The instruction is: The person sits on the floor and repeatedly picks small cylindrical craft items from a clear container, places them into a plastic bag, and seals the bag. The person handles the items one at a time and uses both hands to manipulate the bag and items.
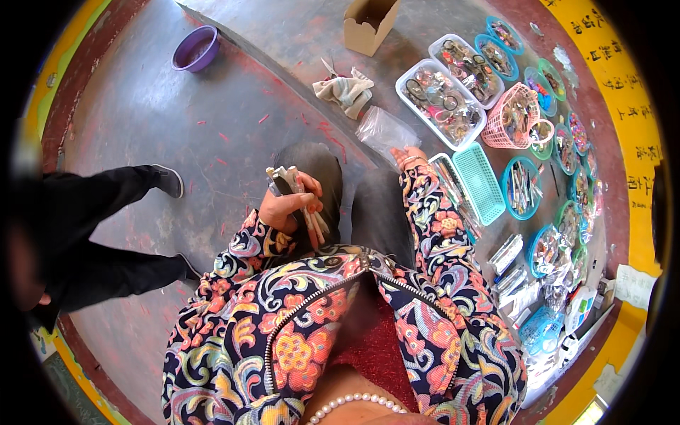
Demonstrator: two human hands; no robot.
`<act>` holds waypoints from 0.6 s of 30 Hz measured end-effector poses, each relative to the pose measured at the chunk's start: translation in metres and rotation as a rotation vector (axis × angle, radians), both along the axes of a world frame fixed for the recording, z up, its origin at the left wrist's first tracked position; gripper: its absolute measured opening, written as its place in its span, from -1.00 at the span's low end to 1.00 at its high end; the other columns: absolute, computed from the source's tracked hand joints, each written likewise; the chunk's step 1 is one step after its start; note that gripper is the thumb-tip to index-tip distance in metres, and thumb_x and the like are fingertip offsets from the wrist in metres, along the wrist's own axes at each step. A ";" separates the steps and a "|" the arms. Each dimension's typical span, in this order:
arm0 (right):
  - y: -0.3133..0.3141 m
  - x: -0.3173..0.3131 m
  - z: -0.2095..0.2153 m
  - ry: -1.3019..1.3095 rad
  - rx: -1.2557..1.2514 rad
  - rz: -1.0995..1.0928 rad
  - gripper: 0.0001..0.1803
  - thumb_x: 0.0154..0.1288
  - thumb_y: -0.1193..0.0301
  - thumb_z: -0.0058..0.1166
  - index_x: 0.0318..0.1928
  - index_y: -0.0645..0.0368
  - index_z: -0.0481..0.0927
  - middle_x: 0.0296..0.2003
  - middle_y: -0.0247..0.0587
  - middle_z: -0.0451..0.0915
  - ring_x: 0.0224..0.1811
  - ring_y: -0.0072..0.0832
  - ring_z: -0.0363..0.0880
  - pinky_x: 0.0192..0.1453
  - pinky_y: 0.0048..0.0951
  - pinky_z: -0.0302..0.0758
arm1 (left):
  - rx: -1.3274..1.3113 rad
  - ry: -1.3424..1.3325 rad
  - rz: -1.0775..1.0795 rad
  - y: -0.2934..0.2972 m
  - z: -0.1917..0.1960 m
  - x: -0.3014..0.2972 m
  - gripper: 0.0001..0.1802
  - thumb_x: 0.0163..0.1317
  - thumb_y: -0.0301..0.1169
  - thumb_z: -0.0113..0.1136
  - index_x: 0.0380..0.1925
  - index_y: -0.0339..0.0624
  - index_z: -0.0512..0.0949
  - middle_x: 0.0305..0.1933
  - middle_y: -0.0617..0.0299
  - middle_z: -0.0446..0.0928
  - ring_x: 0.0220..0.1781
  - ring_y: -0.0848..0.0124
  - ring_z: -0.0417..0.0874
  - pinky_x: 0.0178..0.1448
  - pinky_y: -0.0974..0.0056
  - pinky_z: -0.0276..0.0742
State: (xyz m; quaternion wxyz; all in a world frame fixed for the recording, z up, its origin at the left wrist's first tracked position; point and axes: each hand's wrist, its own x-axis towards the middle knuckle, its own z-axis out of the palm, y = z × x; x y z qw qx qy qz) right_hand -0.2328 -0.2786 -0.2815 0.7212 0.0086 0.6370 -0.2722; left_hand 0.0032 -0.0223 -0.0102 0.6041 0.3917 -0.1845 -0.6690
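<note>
My left hand (283,209) is closed around a bundle of slim pens (315,225), held over my lap with their ends sticking out above and below the fingers. Out to the right, my right hand (409,157) has its fingers loosely apart with nothing visible in them. It is beside a clear plastic bag (386,131), against its near edge; whether they touch I cannot tell. Just right of that hand are a narrow white basket (445,161) with pens in it and a turquoise mesh basket (478,185).
White tubs (425,127) of scissors and small items, a pink basket (506,120) and several round baskets (523,188) fill the right side. Ahead are a cloth (347,92), a cardboard box (368,32) and a purple basin (196,49). Another person's legs (106,205) are at left.
</note>
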 end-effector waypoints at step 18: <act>0.196 0.042 0.256 0.083 -1.118 1.024 -0.37 -0.04 0.16 0.27 -0.01 0.27 0.40 -0.21 -0.11 0.56 -0.18 -0.35 0.54 -0.06 -0.41 0.42 | 0.206 0.232 0.189 -0.026 0.016 -0.024 -0.82 -0.01 -0.50 0.21 -0.41 -0.17 0.41 -0.50 0.20 0.43 -0.43 0.33 0.48 -0.31 0.24 0.43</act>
